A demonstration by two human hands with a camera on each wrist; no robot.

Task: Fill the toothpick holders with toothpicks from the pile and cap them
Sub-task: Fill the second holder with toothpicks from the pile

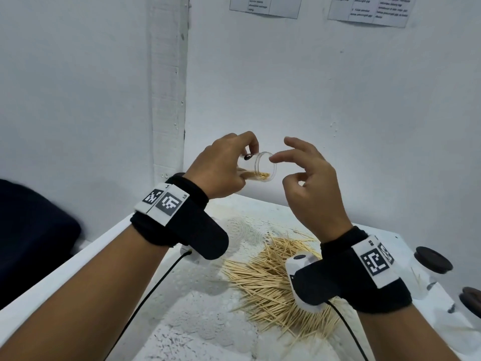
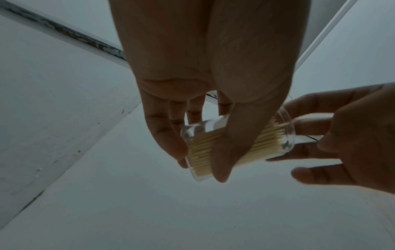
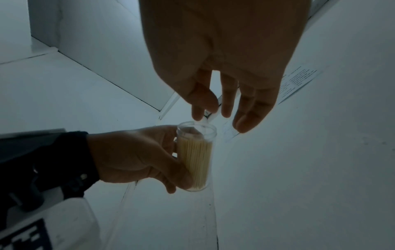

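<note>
My left hand grips a clear toothpick holder in the air above the table, tilted with its uncapped mouth toward the right. Toothpicks lie along its lower side. In the left wrist view the holder sits between the thumb and fingers, partly filled. My right hand hovers just right of the mouth, fingers loose, the index tip near the rim, holding nothing. The right wrist view shows the holder below those fingertips. The toothpick pile lies on the table below.
The white table stands against a white wall corner. Two clear holders with dark caps stand at the right edge. A dark object sits off the table's left side. Cables run from both wrist cameras.
</note>
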